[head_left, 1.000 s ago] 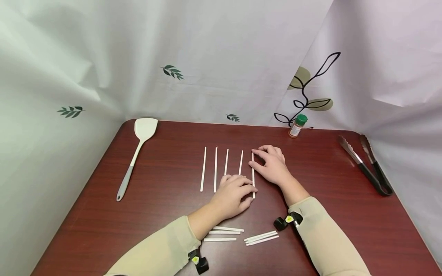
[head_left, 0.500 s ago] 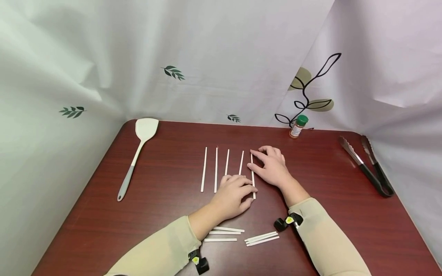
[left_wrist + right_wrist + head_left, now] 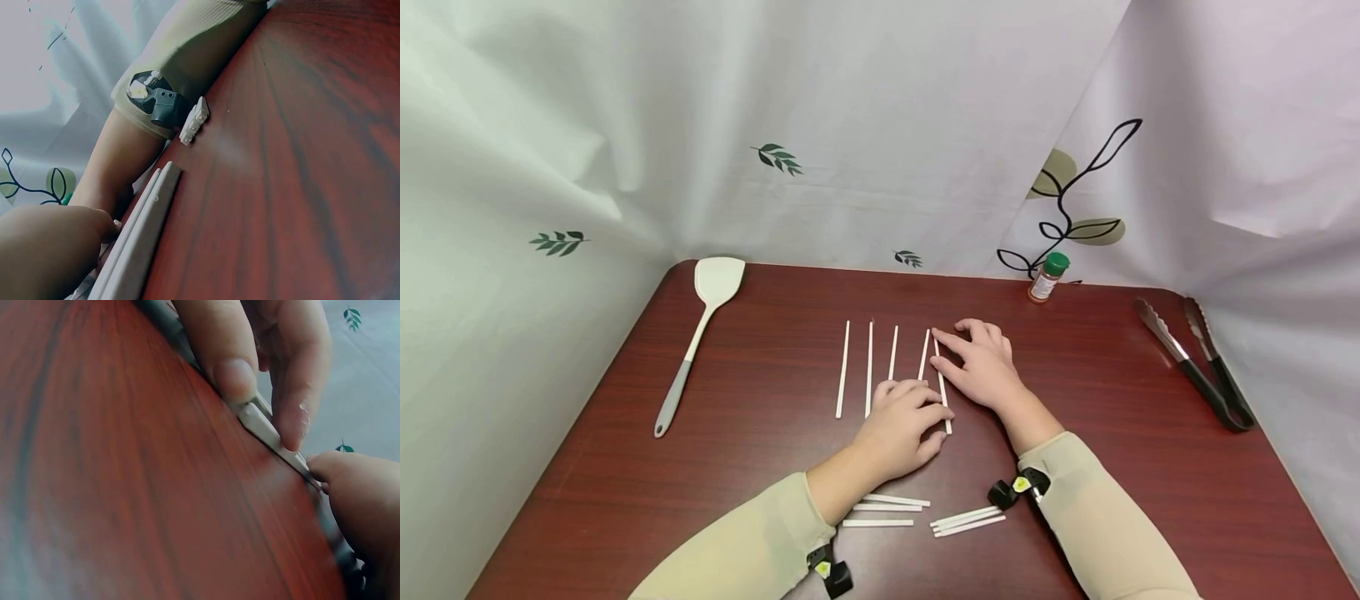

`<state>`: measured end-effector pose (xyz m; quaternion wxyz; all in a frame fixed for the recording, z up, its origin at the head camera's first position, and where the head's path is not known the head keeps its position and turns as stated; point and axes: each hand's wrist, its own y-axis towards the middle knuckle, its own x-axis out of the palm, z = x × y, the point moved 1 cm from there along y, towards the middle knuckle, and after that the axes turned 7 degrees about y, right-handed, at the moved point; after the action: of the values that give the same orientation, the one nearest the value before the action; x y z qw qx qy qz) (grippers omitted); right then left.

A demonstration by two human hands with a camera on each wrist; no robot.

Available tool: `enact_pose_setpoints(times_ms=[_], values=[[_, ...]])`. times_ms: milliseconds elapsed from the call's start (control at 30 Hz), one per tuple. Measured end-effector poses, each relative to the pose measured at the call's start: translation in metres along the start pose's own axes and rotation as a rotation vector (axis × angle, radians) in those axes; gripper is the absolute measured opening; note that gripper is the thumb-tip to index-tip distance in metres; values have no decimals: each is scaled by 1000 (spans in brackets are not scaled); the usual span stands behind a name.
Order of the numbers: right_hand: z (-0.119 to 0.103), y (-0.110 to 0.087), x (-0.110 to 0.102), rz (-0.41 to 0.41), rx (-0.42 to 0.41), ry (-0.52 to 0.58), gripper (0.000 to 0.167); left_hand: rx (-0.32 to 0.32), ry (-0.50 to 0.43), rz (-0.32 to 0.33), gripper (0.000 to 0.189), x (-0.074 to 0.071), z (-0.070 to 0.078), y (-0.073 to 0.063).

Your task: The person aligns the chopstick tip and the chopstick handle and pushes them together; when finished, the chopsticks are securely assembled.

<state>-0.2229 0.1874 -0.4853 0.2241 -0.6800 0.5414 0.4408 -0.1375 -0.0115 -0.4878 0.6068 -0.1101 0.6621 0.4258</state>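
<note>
A row of thin white sticks lies on the dark red tabletop. My right hand holds the upper part of the rightmost white stick with thumb and index finger; that stick leans, its top close to the neighbouring stick. My left hand is at its lower end, index finger across it and thumb beside it. The left hand covers the lower parts of two sticks. Farther left, two more sticks stand nearly parallel. In the right wrist view, the right thumb and index finger meet the stick.
Nearer the body lie several loose sticks, and a small bunch of sticks beside the right wrist camera. A white spatula lies at left, tongs at right. A green-capped spice jar stands at the back edge.
The top of the rightmost stick has swung left with the right hand, narrowing the gap to its neighbour. Its lower end and the left hand have shifted only slightly left.
</note>
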Motion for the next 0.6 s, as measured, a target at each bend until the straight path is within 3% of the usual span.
enact_pose_setpoints(times_ms=[600], values=[[-10,7,11,7,36,-33,50,-39,30,44,24,-3,-3,-5]])
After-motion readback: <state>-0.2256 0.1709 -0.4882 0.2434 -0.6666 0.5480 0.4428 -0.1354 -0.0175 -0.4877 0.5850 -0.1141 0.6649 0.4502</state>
